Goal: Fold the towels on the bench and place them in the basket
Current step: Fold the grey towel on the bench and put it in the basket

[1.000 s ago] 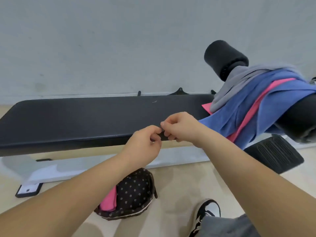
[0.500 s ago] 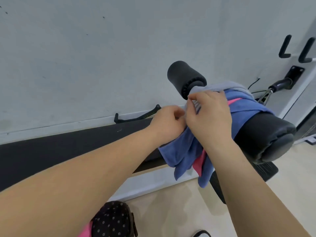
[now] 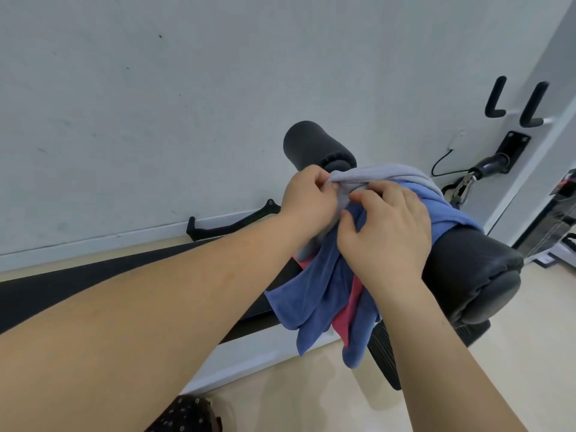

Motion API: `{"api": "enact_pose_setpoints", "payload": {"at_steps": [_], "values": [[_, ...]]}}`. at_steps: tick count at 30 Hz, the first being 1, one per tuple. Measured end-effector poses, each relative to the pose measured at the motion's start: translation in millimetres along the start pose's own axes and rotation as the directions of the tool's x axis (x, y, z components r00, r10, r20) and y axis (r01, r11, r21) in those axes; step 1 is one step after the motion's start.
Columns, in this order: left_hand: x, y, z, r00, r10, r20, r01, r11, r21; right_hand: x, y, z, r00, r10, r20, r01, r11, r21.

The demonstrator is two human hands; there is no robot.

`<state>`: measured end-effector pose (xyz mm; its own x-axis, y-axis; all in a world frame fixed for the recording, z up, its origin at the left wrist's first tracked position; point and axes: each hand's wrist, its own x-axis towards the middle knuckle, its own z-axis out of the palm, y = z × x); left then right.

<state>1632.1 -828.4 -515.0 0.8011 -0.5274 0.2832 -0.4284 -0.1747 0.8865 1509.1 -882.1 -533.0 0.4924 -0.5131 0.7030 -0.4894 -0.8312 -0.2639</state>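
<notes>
Beside the black foam roller [image 3: 314,145], my left hand [image 3: 308,201] pinches the soft grey towel [image 3: 374,176], right hand [image 3: 389,226] fingers clutching the blue terry towel [image 3: 314,288] beneath; lifting may drag both off the black padded desk [image 3: 46,291].

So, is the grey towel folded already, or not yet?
Not folded: the grey towel lies bunched over the blue towel, and the left hand pinches its edge.
</notes>
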Motion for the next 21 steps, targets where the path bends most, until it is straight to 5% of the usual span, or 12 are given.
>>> {"api": "enact_pose_setpoints", "payload": {"at_steps": [6,12,14,16,18,21], "values": [[10.5,49.5,-65.3,0.956,0.068,-0.285,-0.091,0.993,-0.069,-0.1,-5.3,3.4,0.999,0.031,0.040,-0.025,0.991,-0.130],[-4.5,77.5,-161.2,0.817,-0.002,-0.576,-0.121,0.977,-0.174,3.9,-32.7,-1.7,0.980,0.156,0.121,-0.135,0.977,-0.167],[-19.9,73.6,-181.2,0.850,0.023,-0.526,-0.085,0.992,-0.095,-0.2,-56.1,-2.6,0.983,0.120,0.142,-0.115,0.992,-0.043],[-40.1,63.8,-191.6,0.922,0.054,-0.384,-0.052,0.999,0.016,-10.8,-88.3,-3.6,0.980,-0.021,0.200,-0.037,0.959,0.281],[-63.1,57.0,-200.6,0.970,0.050,-0.237,-0.027,0.995,0.101,-25.6,-121.4,-9.2,0.941,-0.149,0.302,-0.076,0.779,0.622],[-100.4,56.5,-227.1,0.994,0.013,-0.109,-0.001,0.994,0.110,-40.1,-162.1,-29.3,0.886,-0.240,0.396,-0.229,0.516,0.826]]}}
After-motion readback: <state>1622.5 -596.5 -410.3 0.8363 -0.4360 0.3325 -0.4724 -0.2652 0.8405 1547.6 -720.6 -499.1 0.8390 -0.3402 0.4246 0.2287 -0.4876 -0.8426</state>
